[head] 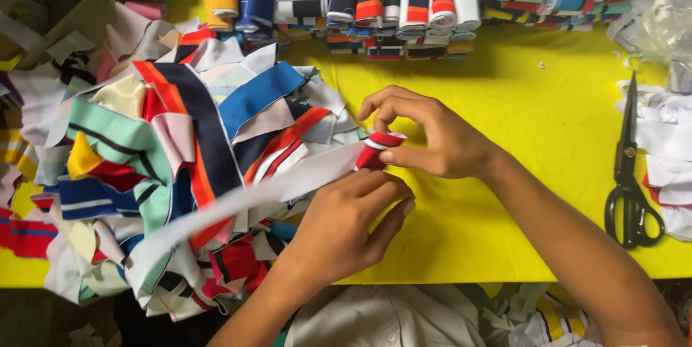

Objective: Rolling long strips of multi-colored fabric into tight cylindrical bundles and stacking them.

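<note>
Red-and-white fabric roll (376, 149), seemingly pinched by both hands (425, 134).

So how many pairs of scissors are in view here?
1. A pair of black-handled metal scissors lies closed on the yellow table, at its right edge, beside white fabric scraps. Others may be hidden under the cloth.

Strip (238, 206) far end buried in scrap pile (144, 159); plastic bag (659, 8) cut off.
</note>
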